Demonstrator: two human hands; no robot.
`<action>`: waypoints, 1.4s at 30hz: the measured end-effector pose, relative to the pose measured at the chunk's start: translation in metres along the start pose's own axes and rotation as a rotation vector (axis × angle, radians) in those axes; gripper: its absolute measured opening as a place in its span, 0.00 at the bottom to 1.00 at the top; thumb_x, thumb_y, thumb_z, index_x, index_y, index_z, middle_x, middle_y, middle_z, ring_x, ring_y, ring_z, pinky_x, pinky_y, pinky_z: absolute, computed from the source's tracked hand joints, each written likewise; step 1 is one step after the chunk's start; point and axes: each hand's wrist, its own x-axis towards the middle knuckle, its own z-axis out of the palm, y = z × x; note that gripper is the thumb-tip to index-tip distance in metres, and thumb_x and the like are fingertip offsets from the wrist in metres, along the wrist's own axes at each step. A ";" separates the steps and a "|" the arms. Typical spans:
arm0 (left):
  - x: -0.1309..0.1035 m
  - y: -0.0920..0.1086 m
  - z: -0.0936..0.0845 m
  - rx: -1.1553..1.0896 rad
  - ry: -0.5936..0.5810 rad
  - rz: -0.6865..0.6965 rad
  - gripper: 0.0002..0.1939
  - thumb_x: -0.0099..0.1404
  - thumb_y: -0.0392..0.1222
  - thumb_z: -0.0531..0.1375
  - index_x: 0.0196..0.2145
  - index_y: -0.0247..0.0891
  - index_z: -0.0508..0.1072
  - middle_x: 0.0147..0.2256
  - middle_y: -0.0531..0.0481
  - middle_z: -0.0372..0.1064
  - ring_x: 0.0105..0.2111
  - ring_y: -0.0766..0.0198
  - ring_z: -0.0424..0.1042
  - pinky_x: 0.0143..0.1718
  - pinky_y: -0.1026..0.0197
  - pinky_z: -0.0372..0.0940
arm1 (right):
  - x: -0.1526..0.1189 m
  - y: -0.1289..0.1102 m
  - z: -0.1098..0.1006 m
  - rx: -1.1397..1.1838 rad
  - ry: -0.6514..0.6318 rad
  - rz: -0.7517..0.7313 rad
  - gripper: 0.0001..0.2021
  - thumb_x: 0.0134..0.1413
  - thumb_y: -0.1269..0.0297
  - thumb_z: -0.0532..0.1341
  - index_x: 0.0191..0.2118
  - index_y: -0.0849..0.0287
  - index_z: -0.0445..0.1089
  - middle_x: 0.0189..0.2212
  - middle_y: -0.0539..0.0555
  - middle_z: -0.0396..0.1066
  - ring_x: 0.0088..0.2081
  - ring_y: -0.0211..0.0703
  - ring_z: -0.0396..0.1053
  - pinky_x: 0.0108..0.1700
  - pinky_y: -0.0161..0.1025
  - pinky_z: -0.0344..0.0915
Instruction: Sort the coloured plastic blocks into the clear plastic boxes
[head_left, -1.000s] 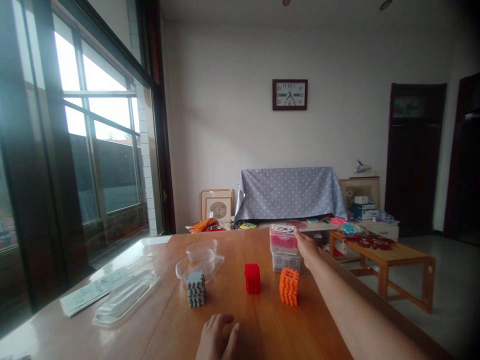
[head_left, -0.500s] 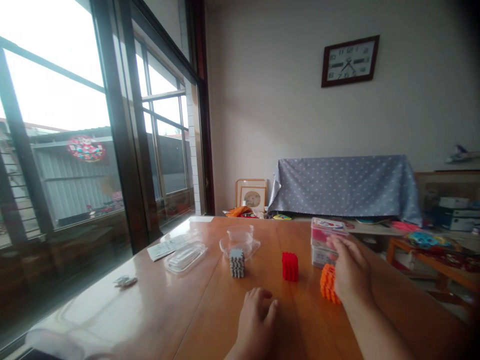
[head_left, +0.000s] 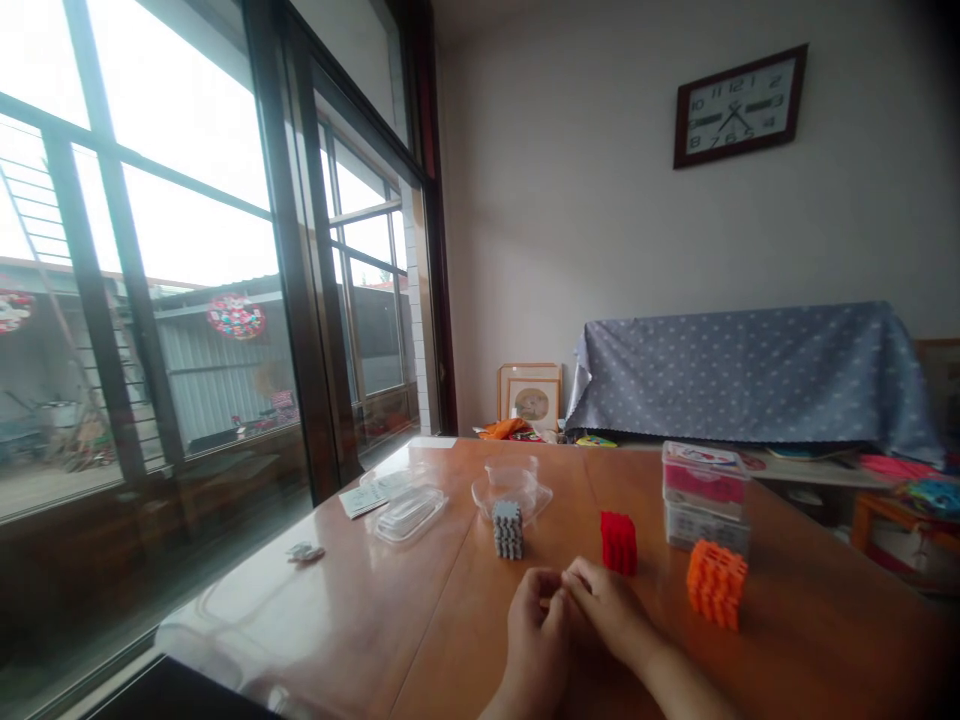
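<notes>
so the right hand has come off the stacked plastic boxes to meet the left hand, both grips narrow (can't tell if anything's pinched), red interlocking-piece stack upright, long axis vertical, at their 2 o'clock, worktop stretching toward 9

The left hand, toward six o'clock in the view, is bare, with softly rounded knuckles and a smooth back. Its wrist is bare too, down to the lower edge. The right hand, toward five o'clock, is also bare, with slender fingers. Its forearm is uncovered as far as it shows, slim and even in outline. Finer detail on both hands is too blurred to tell.
</notes>
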 end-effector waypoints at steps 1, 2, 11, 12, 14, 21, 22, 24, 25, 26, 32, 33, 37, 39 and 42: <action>0.001 0.001 -0.002 -0.022 0.031 0.001 0.09 0.64 0.44 0.59 0.37 0.36 0.73 0.36 0.45 0.74 0.38 0.59 0.72 0.42 0.60 0.66 | 0.000 0.002 0.001 -0.018 -0.022 0.012 0.18 0.58 0.46 0.55 0.27 0.54 0.67 0.21 0.46 0.68 0.27 0.42 0.67 0.32 0.35 0.59; 0.001 0.002 -0.005 -0.031 0.065 -0.005 0.09 0.63 0.44 0.59 0.36 0.36 0.72 0.35 0.46 0.73 0.38 0.59 0.72 0.42 0.60 0.66 | 0.001 0.004 0.002 -0.036 -0.034 0.021 0.18 0.58 0.46 0.54 0.27 0.54 0.66 0.20 0.46 0.67 0.26 0.41 0.66 0.32 0.35 0.58; 0.027 0.000 -0.051 -0.050 0.221 -0.051 0.10 0.62 0.44 0.58 0.37 0.36 0.71 0.33 0.48 0.71 0.34 0.62 0.69 0.39 0.62 0.64 | 0.006 0.020 0.007 -0.061 -0.031 0.010 0.18 0.58 0.47 0.53 0.25 0.54 0.62 0.18 0.45 0.61 0.24 0.40 0.61 0.32 0.35 0.56; 0.033 0.000 -0.059 -0.039 0.238 -0.040 0.10 0.62 0.45 0.58 0.38 0.36 0.71 0.34 0.47 0.72 0.35 0.61 0.70 0.40 0.61 0.64 | 0.007 0.022 0.008 -0.067 -0.028 0.012 0.18 0.58 0.47 0.53 0.25 0.54 0.61 0.18 0.45 0.60 0.25 0.40 0.61 0.32 0.35 0.56; 0.045 -0.004 -0.077 0.013 0.274 -0.006 0.12 0.63 0.46 0.58 0.38 0.35 0.72 0.36 0.46 0.73 0.37 0.60 0.71 0.42 0.60 0.65 | 0.008 0.026 0.009 -0.073 -0.033 0.012 0.18 0.58 0.46 0.53 0.25 0.53 0.61 0.19 0.45 0.59 0.25 0.41 0.60 0.32 0.36 0.56; 0.084 -0.026 -0.143 0.567 0.407 -0.043 0.12 0.62 0.41 0.57 0.43 0.36 0.73 0.45 0.42 0.72 0.49 0.54 0.69 0.52 0.56 0.61 | 0.012 0.042 0.014 -0.014 -0.032 0.051 0.19 0.54 0.43 0.56 0.24 0.53 0.62 0.20 0.47 0.61 0.25 0.43 0.60 0.31 0.37 0.57; 0.088 -0.028 -0.148 0.607 0.420 -0.041 0.12 0.62 0.40 0.57 0.43 0.36 0.73 0.46 0.42 0.72 0.49 0.54 0.69 0.53 0.55 0.60 | 0.013 0.044 0.014 -0.014 -0.031 0.054 0.19 0.54 0.43 0.56 0.24 0.53 0.62 0.20 0.47 0.62 0.25 0.43 0.60 0.31 0.37 0.58; 0.096 -0.030 -0.152 0.639 0.414 -0.024 0.13 0.62 0.40 0.57 0.44 0.36 0.73 0.46 0.41 0.72 0.50 0.53 0.68 0.54 0.54 0.59 | 0.014 0.047 0.016 -0.020 -0.035 0.054 0.19 0.54 0.44 0.56 0.23 0.53 0.62 0.19 0.47 0.62 0.25 0.43 0.60 0.32 0.38 0.59; 0.101 -0.031 -0.150 0.645 0.399 -0.011 0.13 0.63 0.41 0.57 0.45 0.35 0.73 0.47 0.40 0.72 0.50 0.52 0.68 0.55 0.54 0.59 | 0.015 0.048 0.016 -0.025 -0.038 0.052 0.19 0.54 0.43 0.56 0.23 0.53 0.62 0.20 0.47 0.62 0.25 0.43 0.60 0.32 0.38 0.59; 0.106 -0.031 -0.148 0.640 0.377 0.002 0.14 0.64 0.42 0.56 0.45 0.35 0.73 0.47 0.39 0.72 0.50 0.52 0.68 0.55 0.53 0.59 | 0.015 0.049 0.017 -0.029 -0.038 0.052 0.19 0.54 0.43 0.55 0.24 0.53 0.62 0.20 0.47 0.62 0.25 0.43 0.60 0.32 0.38 0.60; 0.141 -0.039 -0.126 0.557 0.227 0.041 0.18 0.70 0.47 0.52 0.48 0.35 0.74 0.45 0.40 0.74 0.47 0.56 0.71 0.51 0.57 0.62 | 0.016 0.047 0.018 -0.049 -0.016 0.063 0.20 0.56 0.43 0.52 0.25 0.53 0.61 0.20 0.48 0.61 0.26 0.44 0.61 0.32 0.38 0.60; 0.146 -0.042 -0.123 0.549 0.200 0.039 0.18 0.70 0.45 0.51 0.49 0.35 0.74 0.45 0.41 0.74 0.46 0.57 0.72 0.50 0.58 0.62 | 0.016 0.047 0.018 -0.055 -0.022 0.063 0.20 0.56 0.43 0.52 0.25 0.53 0.60 0.20 0.47 0.61 0.26 0.44 0.61 0.32 0.38 0.59; 0.163 -0.057 -0.117 0.542 0.112 0.005 0.20 0.66 0.35 0.52 0.53 0.37 0.74 0.45 0.43 0.75 0.46 0.59 0.73 0.50 0.60 0.63 | 0.018 0.049 0.019 -0.077 -0.038 0.061 0.20 0.58 0.45 0.52 0.24 0.54 0.58 0.21 0.47 0.59 0.26 0.42 0.59 0.30 0.36 0.56; 0.169 -0.064 -0.116 0.547 0.078 -0.012 0.22 0.64 0.33 0.52 0.53 0.39 0.74 0.46 0.44 0.76 0.47 0.60 0.73 0.51 0.61 0.62 | 0.018 0.049 0.020 -0.090 -0.040 0.065 0.19 0.59 0.46 0.51 0.25 0.54 0.58 0.21 0.46 0.59 0.27 0.41 0.58 0.30 0.35 0.55; 0.174 -0.071 -0.114 0.555 0.043 -0.033 0.22 0.64 0.32 0.52 0.53 0.38 0.75 0.49 0.43 0.75 0.49 0.59 0.73 0.52 0.61 0.62 | 0.017 0.046 0.019 -0.122 -0.048 0.081 0.19 0.61 0.47 0.50 0.26 0.55 0.58 0.21 0.45 0.58 0.26 0.39 0.57 0.30 0.35 0.53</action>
